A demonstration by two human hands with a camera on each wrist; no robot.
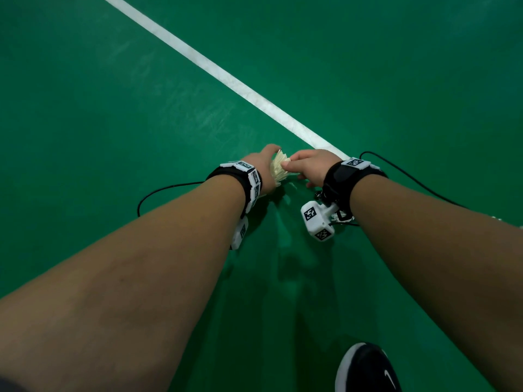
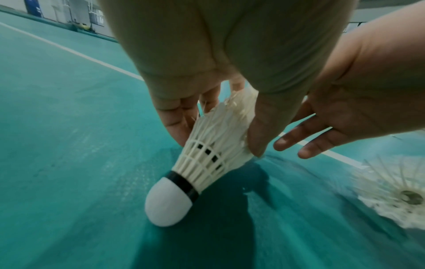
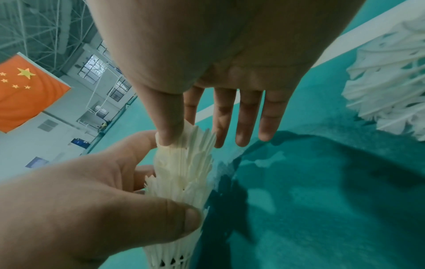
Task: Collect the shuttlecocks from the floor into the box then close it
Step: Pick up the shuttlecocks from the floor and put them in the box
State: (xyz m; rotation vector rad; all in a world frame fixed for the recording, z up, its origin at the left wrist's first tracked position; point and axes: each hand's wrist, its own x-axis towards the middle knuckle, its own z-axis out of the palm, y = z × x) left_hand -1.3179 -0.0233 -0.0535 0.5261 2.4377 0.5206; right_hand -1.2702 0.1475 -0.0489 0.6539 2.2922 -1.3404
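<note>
A stack of nested white feather shuttlecocks with a white cork and black band hangs just above the green floor. My left hand grips its feather skirt between thumb and fingers. My right hand pinches the top feathers with thumb and index finger, its other fingers straight. One more shuttlecock lies on the floor to the right, under my right wrist, also seen as white feathers at the right edge of the right wrist view. The box is not in view.
A white court line runs diagonally just beyond my hands. My black shoe stands at the bottom right. Black cables trail from both wrist cameras. Green court floor lies all around.
</note>
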